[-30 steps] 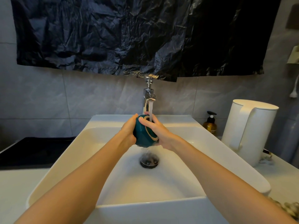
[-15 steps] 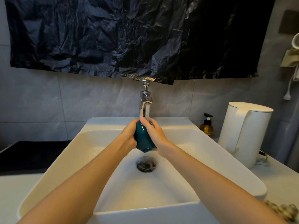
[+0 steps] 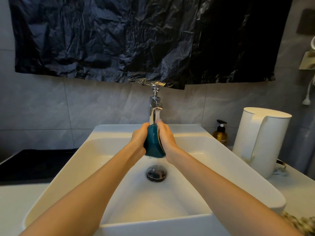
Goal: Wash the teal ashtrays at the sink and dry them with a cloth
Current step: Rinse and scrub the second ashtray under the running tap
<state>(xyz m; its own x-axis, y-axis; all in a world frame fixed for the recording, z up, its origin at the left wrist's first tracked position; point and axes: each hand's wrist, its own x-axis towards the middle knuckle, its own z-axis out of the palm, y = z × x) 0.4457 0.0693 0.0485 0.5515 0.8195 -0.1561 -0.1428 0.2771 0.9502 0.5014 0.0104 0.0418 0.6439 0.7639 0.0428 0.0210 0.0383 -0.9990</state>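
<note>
A teal ashtray [image 3: 153,143] stands on edge between both hands, right under the running chrome tap [image 3: 154,106], above the white sink [image 3: 95,150]. My left hand [image 3: 139,136] grips its rounded underside from the left. My right hand [image 3: 166,137] lies against the gold-rimmed open face on the right, with fingers over the top edge. Water streams off the ashtray toward the drain [image 3: 156,172]. The ashtray's inside is hidden by my right hand.
A white kettle [image 3: 260,140] stands right of the sink, with an amber pump bottle [image 3: 220,133] behind it. A dark cooktop [image 3: 34,164] lies to the left. Black plastic sheeting [image 3: 144,40] hangs above the tap. A patterned cloth [image 3: 301,222] shows at the bottom right.
The ashtray has turned from showing its open face to standing edge-on, and my right hand has slid flat over that face. Both hands stay under the stream.
</note>
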